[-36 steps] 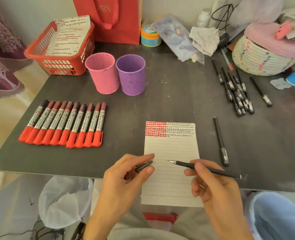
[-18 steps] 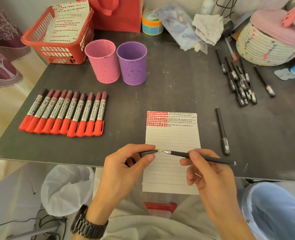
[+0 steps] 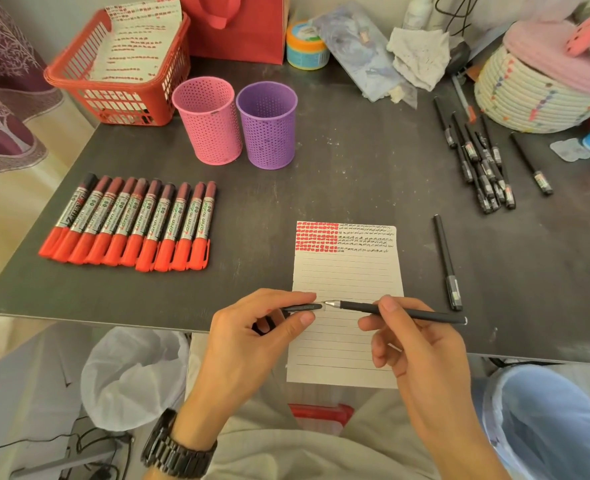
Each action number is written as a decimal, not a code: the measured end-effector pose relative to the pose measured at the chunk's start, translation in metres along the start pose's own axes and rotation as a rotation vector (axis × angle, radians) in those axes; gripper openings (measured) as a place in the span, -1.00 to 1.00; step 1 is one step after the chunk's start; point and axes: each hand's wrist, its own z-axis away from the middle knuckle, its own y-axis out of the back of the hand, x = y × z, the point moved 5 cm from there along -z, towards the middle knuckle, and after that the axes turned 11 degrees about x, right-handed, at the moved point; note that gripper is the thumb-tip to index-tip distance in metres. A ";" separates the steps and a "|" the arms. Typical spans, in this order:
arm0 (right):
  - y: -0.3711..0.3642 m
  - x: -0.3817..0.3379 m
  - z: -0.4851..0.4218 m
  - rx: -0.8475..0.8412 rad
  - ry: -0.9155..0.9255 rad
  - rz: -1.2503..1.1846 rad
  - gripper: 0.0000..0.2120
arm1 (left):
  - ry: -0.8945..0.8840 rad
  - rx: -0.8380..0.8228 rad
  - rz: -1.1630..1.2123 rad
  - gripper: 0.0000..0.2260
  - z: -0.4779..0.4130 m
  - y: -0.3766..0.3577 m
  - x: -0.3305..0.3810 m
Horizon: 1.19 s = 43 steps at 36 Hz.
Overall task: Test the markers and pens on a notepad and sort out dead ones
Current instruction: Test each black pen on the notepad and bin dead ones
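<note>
A lined notepad sheet (image 3: 347, 271) lies at the dark table's near edge, with red and black test marks along its top. My right hand (image 3: 414, 344) grips a slim black pen (image 3: 407, 311) held level above the sheet, tip pointing left. My left hand (image 3: 255, 337) pinches the pen's black cap (image 3: 302, 307), its mouth right at the pen tip. Another black pen (image 3: 446, 261) lies right of the sheet. Several red markers (image 3: 130, 223) lie in a row at the left. A cluster of black pens (image 3: 480, 168) lies at the far right.
A pink cup (image 3: 207, 119) and a purple cup (image 3: 267, 124) stand behind the markers. A red basket (image 3: 120, 71) with paper is at the back left, a woven basket (image 3: 532, 95) at the back right. Bagged bins sit below the table edge, one white (image 3: 130, 375) and one blue (image 3: 546, 420).
My hands have drawn together: the cap in my left hand now meets the pen tip, where a gap showed before. The view has tilted slightly down.
</note>
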 end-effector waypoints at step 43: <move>-0.016 0.010 0.000 -0.150 0.049 0.150 -0.87 | -0.063 -0.023 -0.043 -0.74 0.002 -0.009 -0.003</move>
